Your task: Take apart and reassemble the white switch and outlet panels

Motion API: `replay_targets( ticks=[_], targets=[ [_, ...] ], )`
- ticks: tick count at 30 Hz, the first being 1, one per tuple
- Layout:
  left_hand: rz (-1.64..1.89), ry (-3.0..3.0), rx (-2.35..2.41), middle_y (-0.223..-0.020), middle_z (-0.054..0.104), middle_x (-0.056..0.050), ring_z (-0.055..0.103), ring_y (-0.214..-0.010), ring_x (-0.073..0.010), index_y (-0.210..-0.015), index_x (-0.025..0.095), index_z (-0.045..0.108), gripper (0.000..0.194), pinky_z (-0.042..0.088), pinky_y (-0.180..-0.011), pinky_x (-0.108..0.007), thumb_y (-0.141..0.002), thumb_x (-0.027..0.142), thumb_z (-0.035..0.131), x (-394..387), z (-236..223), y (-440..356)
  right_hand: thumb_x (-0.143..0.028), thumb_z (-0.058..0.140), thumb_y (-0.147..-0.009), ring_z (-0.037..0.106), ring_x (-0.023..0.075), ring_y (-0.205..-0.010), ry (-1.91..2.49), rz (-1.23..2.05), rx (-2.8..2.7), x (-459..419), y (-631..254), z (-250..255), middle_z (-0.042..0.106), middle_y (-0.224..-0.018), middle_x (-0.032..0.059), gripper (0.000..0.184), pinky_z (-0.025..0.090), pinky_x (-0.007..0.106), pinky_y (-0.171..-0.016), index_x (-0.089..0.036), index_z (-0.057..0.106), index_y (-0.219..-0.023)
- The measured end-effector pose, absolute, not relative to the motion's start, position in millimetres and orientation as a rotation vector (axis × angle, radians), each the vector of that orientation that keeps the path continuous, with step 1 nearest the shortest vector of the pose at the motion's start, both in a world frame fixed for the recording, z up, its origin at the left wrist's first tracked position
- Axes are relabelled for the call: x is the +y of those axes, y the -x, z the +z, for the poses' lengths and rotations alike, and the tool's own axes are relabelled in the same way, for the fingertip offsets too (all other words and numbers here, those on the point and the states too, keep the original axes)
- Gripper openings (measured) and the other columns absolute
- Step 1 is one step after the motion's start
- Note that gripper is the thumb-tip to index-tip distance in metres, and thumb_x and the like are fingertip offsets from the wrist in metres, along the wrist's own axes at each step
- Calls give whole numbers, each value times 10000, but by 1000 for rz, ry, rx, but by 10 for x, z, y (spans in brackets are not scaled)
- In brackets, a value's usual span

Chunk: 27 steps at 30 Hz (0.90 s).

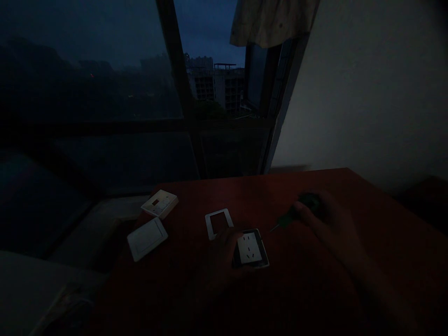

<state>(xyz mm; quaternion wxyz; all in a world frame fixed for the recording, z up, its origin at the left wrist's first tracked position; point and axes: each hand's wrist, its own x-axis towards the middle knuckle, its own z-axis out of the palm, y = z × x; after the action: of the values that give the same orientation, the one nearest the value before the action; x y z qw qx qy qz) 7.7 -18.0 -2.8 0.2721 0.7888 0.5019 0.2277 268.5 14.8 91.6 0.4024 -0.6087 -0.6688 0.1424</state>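
Note:
A wall socket [250, 248] with a white slotted face and a dark surround lies on the red-brown table. My left hand [224, 254] grips it from the left side, fingers over its edge. In my right hand [327, 219] is a screwdriver [289, 217] with a green handle, its thin shaft pointing left. The tip is close to the socket's right edge; whether it touches cannot be made out in the dim light. Just behind the left hand rests a white rectangular cover frame [210, 227], partly hidden by the fingers.
At the table's left edge lie a white switch panel [147, 239] and, behind it, a white mounting box [160, 204]. The table [308, 184] meets a dark window [140, 154] at the back and a pale wall [360, 93] on the right. A curtain [273, 21] hangs above.

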Motion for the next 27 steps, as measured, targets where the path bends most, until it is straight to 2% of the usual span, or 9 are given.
replay_targets(
  ticks=[4, 18, 20, 24, 27],
  targets=[
    [586, -2134, 1369, -1297, 478, -82, 476, -1151, -306, -1258, 263, 446, 688, 430, -931, -447, -688, 494, 754, -176, -25, -78, -477, 540, -865, 659, 199, -743, 1495, 358, -1718, 66, -2687, 938, 669, -884, 52, 317, 524, 277, -574, -213, 565, -1039],
    [596, -2135, 1368, -1332, 466, -79, 453, -1191, -299, -1285, 267, 442, 703, 404, -973, -440, -691, 457, 767, -183, -85, -80, -487, 531, -866, 676, 201, -753, 1497, 342, -1816, 96, -2675, 869, 680, -891, 61, 323, 523, 248, -548, -217, 549, -1043],
    [598, -2136, 1370, -1335, 463, -82, 454, -1187, -296, -1285, 260, 440, 713, 402, -975, -437, -684, 444, 777, -185, -66, -83, -473, 535, -869, 677, 207, -788, 1476, 366, -1867, 74, -2660, 906, 684, -926, 64, 323, 529, 260, -577, -224, 539, -1074],
    [601, -2133, 1347, -1314, 477, -71, 467, -1164, -282, -1279, 269, 443, 693, 423, -947, -414, -691, 420, 777, -181, -22, -84, -384, 512, -899, 653, 205, -928, 1352, 468, -2058, 12, -2596, 1051, 662, -1079, 59, 306, 529, 302, -743, -260, 491, -1178],
    [605, -2138, 1326, -1304, 485, -72, 471, -1162, -284, -1280, 275, 444, 677, 420, -947, -416, -702, 413, 768, -175, -21, -79, -332, 483, -916, 648, 189, -942, 1279, 538, -2171, -20, -2527, 1177, 652, -1112, 48, 325, 521, 288, -744, -285, 449, -1235]
  ],
)
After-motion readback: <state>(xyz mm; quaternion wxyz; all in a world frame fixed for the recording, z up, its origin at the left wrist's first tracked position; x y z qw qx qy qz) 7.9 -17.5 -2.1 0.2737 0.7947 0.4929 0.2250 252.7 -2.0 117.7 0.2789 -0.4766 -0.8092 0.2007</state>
